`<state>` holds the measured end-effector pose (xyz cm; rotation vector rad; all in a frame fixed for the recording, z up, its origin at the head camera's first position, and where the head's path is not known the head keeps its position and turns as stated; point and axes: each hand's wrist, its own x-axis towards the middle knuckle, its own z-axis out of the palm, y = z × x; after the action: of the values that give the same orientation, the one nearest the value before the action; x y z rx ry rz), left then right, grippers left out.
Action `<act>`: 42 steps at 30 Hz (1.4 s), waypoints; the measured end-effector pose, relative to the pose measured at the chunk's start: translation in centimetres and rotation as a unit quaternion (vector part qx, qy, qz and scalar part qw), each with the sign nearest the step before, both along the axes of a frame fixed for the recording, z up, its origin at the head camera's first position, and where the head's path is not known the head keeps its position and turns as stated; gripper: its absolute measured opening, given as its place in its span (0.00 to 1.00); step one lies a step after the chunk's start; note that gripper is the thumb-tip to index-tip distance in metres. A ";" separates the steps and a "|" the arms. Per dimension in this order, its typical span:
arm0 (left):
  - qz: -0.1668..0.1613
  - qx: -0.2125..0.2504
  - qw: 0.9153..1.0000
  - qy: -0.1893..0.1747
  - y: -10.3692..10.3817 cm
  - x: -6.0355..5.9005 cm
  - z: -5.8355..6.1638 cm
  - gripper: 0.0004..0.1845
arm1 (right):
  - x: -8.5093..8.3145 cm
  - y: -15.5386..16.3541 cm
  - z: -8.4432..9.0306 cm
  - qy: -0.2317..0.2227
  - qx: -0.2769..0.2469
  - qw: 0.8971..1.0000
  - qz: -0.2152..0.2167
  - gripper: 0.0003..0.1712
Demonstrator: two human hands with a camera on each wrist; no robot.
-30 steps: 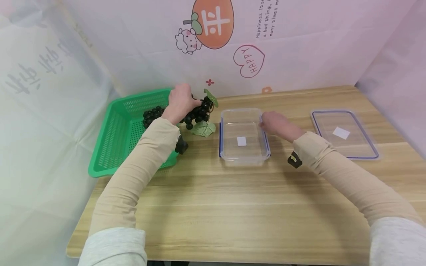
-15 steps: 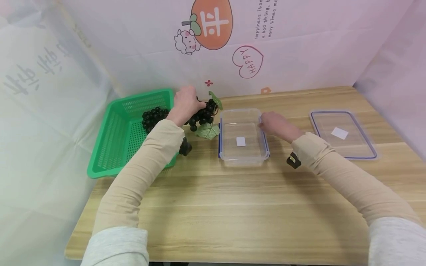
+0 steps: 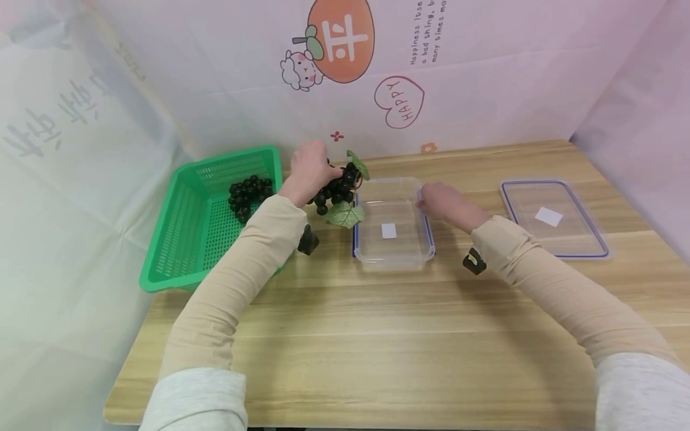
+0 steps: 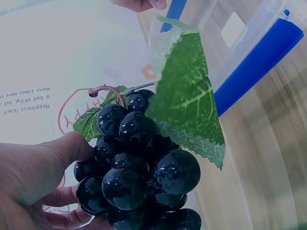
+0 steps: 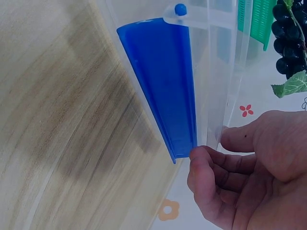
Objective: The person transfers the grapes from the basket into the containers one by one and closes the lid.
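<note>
My left hand (image 3: pixel 314 173) grips a bunch of dark grapes (image 4: pixel 129 179) with green leaves (image 4: pixel 187 86) at its stem end. The bunch hangs between the green basket and the clear plastic container (image 3: pixel 392 248), its leaves close to the container's left edge. At the container's right side, my right hand (image 3: pixel 451 205) pinches the wall between thumb and curled fingers, beside a blue clip (image 5: pixel 163 86). Apart from a white label (image 3: pixel 389 231), I see nothing inside the container.
The green basket (image 3: pixel 178 257) stands at the left with another bunch of dark grapes (image 3: pixel 250 194) in it. A clear lid (image 3: pixel 577 233) with a blue seal lies at the right. Behind the wooden table (image 3: pixel 388 347) rises a printed cloth (image 3: pixel 485 90).
My left hand has carried the grapes to the right, away from the basket and up to the container's left edge. The right hand keeps its hold on the container.
</note>
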<state>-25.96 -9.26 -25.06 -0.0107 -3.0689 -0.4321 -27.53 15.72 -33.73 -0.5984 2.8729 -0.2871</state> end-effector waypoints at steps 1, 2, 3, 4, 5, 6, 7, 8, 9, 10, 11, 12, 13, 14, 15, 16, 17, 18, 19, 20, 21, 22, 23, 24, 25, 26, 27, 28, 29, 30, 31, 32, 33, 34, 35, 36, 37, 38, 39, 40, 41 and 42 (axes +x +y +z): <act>0.000 0.001 1.000 0.000 0.1 0.0 -0.1 0.18 | 0.0 0.0 0.0 0.001 0.001 1.000 0.000 0.16; 0.000 0.001 1.000 0.000 0.2 0.0 -0.1 0.18 | 0.0 0.0 0.0 0.002 0.003 1.000 -0.001 0.16; 0.000 0.001 1.000 -0.001 0.3 0.0 -0.1 0.18 | 0.0 0.0 0.0 0.003 0.003 1.000 -0.002 0.16; 0.001 0.001 1.000 -0.002 0.4 -0.1 -0.2 0.18 | 0.0 0.0 0.0 0.004 0.004 1.000 -0.002 0.16; 0.002 0.001 1.000 -0.004 0.5 -0.1 -0.2 0.18 | 0.0 0.0 0.0 0.006 0.004 1.000 -0.001 0.16; 0.002 0.002 1.000 -0.005 0.6 -0.1 -0.2 0.18 | 0.1 0.0 0.0 0.007 0.005 1.000 0.000 0.16; 0.000 0.001 1.000 -0.005 0.6 -0.1 -0.2 0.18 | 0.1 0.0 0.0 0.007 0.005 1.000 0.001 0.16; -0.001 0.001 1.000 -0.005 0.7 -0.2 -0.2 0.18 | 0.1 0.1 0.0 0.007 0.004 1.000 0.002 0.16; -0.002 0.002 1.000 -0.005 0.8 -0.2 -0.2 0.18 | 0.1 0.1 0.0 0.005 0.002 1.000 0.002 0.16; -0.004 0.005 1.000 -0.004 0.8 -0.2 -0.2 0.18 | 0.1 0.1 0.0 0.003 -0.001 1.000 0.004 0.15; -0.006 0.005 1.000 -0.003 0.9 -0.2 -0.2 0.18 | 0.1 0.1 0.0 0.002 -0.002 1.000 0.003 0.15; -0.008 0.006 1.000 -0.001 1.0 -0.2 -0.3 0.18 | 0.1 0.1 0.0 0.000 -0.002 1.000 0.001 0.15; -0.008 0.007 1.000 -0.002 1.1 -0.2 -0.3 0.18 | 0.1 0.1 -0.1 -0.002 -0.002 1.000 0.000 0.15; -0.009 0.009 1.000 -0.002 1.2 -0.2 -0.3 0.18 | 0.1 0.1 -0.1 -0.002 -0.003 1.000 -0.001 0.15; -0.010 0.009 1.000 -0.002 1.3 -0.2 -0.3 0.17 | 0.1 0.1 -0.1 -0.001 -0.002 1.000 -0.002 0.15; -0.012 0.009 1.000 -0.002 1.4 -0.2 -0.3 0.17 | 0.1 0.1 -0.1 0.000 -0.002 1.000 -0.002 0.15; -0.015 0.007 1.000 -0.002 1.6 -0.2 -0.3 0.18 | 0.1 0.1 -0.1 0.000 0.000 1.000 -0.003 0.15; -0.017 0.006 1.000 -0.002 1.7 -0.2 -0.3 0.17 | 0.2 0.1 0.0 0.000 -0.001 1.000 -0.004 0.15; -0.018 0.004 1.000 -0.001 1.8 -0.2 -0.3 0.17 | 0.2 0.1 0.0 0.000 -0.003 1.000 -0.004 0.15; -0.020 0.001 1.000 0.000 1.9 -0.2 -0.4 0.17 | 0.2 0.1 0.0 0.000 -0.004 1.000 -0.004 0.15; -0.020 -0.002 1.000 0.000 2.0 -0.2 -0.4 0.17 | 0.3 0.1 0.0 -0.001 -0.004 1.000 -0.005 0.15; -0.020 -0.002 1.000 0.000 2.1 -0.3 -0.4 0.18 | 0.3 0.1 0.0 -0.002 -0.004 1.000 -0.005 0.15; -0.020 -0.002 1.000 -0.001 2.2 -0.3 -0.4 0.18 | 0.3 0.1 0.0 -0.001 -0.005 1.000 -0.004 0.15; -0.018 -0.001 1.000 -0.002 2.2 -0.3 -0.4 0.18 | 0.3 0.1 0.0 -0.001 -0.005 1.000 -0.005 0.15; -0.018 -0.001 1.000 -0.003 2.3 -0.3 -0.5 0.18 | 0.3 0.1 0.0 0.001 -0.004 1.000 -0.004 0.16; -0.017 -0.001 1.000 -0.005 2.3 -0.4 -0.5 0.19 | 0.2 0.1 -0.1 0.002 -0.002 1.000 -0.003 0.16; -0.017 -0.002 1.000 -0.006 2.4 -0.4 -0.6 0.19 | 0.2 0.1 -0.1 0.002 -0.002 1.000 -0.003 0.16; -0.017 -0.001 1.000 -0.008 2.5 -0.4 -0.6 0.20 | 0.2 0.1 -0.1 0.002 -0.003 1.000 -0.001 0.16; -0.017 -0.003 1.000 -0.009 2.5 -0.4 -0.6 0.21 | 0.2 0.1 -0.1 0.003 -0.004 1.000 0.000 0.16; -0.018 -0.004 1.000 -0.010 2.6 -0.5 -0.6 0.21 | 0.1 0.1 -0.1 0.003 -0.005 1.000 -0.001 0.15; -0.020 -0.005 1.000 -0.010 2.7 -0.6 -0.7 0.22 | 0.1 0.2 -0.1 0.004 -0.004 1.000 -0.001 0.15; -0.021 -0.004 1.000 -0.009 2.8 -0.6 -0.7 0.23 | 0.1 0.2 0.0 0.003 -0.004 1.000 -0.003 0.15; -0.022 -0.003 1.000 -0.010 2.9 -0.7 -0.7 0.23 | 0.1 0.2 0.0 0.006 -0.004 1.000 -0.003 0.15; -0.023 -0.001 1.000 -0.009 3.0 -0.7 -0.7 0.24 | 0.1 0.2 0.1 0.007 -0.004 1.000 -0.004 0.15; -0.025 -0.002 1.000 -0.009 3.1 -0.8 -0.7 0.24 | 0.0 0.3 0.1 0.008 -0.002 1.000 -0.006 0.15; -0.027 0.001 1.000 -0.009 3.3 -0.8 -0.7 0.25 | 0.1 0.3 0.2 0.007 -0.004 1.000 -0.009 0.15; -0.028 0.002 1.000 -0.010 3.4 -0.7 -0.8 0.25 | 0.1 0.3 0.2 0.006 -0.005 1.000 -0.009 0.15; -0.029 0.004 1.000 -0.011 3.5 -0.7 -0.8 0.24 | 0.1 0.3 0.2 0.004 -0.007 1.000 -0.008 0.14; -0.030 0.005 0.999 -0.010 3.6 -0.7 -0.9 0.25 | 0.1 0.3 0.1 0.002 -0.010 1.000 -0.009 0.14; -0.033 0.005 0.999 -0.009 3.6 -0.6 -1.0 0.25 | 0.2 0.3 0.1 -0.004 -0.014 1.000 -0.009 0.14; -0.035 0.006 0.999 -0.008 3.7 -0.6 -1.1 0.25 | 0.2 0.2 0.0 -0.008 -0.016 1.000 -0.010 0.14; -0.037 0.008 0.999 -0.008 3.8 -0.5 -1.2 0.25 | 0.3 0.2 0.0 -0.013 -0.020 1.000 -0.011 0.13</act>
<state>-26.49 -5.50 -26.27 -0.1216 -3.0878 -0.4611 -27.28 15.93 -33.74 -0.5653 2.8569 -0.3540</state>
